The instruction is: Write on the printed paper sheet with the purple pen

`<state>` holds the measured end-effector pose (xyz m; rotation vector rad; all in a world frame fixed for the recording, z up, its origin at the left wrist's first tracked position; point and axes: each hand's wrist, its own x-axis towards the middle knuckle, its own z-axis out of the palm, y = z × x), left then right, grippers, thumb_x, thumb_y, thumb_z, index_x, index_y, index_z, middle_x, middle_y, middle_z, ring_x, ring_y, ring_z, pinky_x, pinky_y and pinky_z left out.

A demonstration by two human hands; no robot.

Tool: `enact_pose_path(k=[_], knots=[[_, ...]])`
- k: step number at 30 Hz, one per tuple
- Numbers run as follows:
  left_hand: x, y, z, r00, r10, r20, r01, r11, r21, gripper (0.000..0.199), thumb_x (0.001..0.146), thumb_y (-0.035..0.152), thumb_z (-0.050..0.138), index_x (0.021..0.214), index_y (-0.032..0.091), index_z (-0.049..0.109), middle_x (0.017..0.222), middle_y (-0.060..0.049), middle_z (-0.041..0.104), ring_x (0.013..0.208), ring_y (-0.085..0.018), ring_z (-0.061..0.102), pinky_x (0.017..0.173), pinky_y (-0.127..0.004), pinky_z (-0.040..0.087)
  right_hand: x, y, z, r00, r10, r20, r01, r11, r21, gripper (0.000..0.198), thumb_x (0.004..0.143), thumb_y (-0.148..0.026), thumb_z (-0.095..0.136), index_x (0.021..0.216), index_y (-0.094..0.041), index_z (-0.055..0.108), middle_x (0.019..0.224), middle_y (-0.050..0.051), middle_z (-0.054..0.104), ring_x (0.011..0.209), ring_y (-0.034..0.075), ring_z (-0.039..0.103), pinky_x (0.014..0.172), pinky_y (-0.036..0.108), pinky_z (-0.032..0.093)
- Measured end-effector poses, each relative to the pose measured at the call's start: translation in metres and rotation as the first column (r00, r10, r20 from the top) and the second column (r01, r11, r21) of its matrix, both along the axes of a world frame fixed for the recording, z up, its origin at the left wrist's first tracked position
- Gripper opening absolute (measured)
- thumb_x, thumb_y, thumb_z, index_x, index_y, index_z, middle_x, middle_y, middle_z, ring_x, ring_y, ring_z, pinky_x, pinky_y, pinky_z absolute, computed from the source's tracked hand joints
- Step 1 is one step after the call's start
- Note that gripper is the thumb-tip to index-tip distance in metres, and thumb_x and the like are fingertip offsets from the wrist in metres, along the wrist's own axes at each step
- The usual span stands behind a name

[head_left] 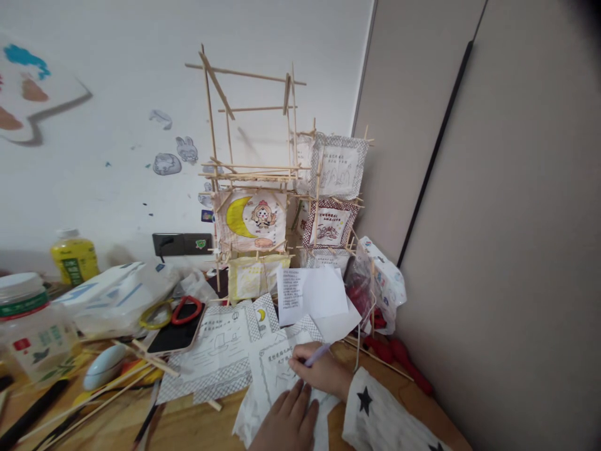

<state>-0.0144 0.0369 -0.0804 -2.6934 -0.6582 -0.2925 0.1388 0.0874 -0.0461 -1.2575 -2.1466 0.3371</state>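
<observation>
My right hand [319, 369] grips a light purple pen [317, 354], its tip over a white sheet of paper [267, 376] with a drawn border, handwriting and line drawing. Flat on the lower part of that sheet lies my left hand [287, 421], fingers stretched out. To the left are another drawn sheet [225, 341] with a sailboat and a patterned border, and a sheet with a yellow moon [261, 315]. Behind my hands, a white page with handwritten lines [312, 294] leans against the stick structure. The pen tip itself is hard to make out.
A wooden-stick frame [253, 168] with drawn panels stands against the wall. On the left are scissors [186, 310] on a phone [176, 335], a jar [32, 326], a yellow bottle [72, 257], a mouse [104, 368] and loose sticks. A plastic bag [382, 282] sits right.
</observation>
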Motion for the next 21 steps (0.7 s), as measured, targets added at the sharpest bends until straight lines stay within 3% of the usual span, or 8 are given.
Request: enact_pose_path(k=[21], knots=[[0.0025, -0.0023, 0.0030, 1.000, 0.018, 0.022, -0.019, 1.000, 0.017, 0.056, 0.064, 0.004, 0.051, 0.119, 0.013, 0.050, 0.124, -0.015, 0.054, 0.113, -0.029, 0.051, 0.087, -0.038, 0.047, -0.0003, -0.0009, 0.0030, 0.999, -0.015, -0.034, 0.014, 1.000, -0.019, 0.024, 0.081, -0.024, 0.049, 0.058, -0.018, 0.046, 0.055, -0.005, 0.049, 0.056, 0.010, 0.045, 0.054, 0.020, 0.033]])
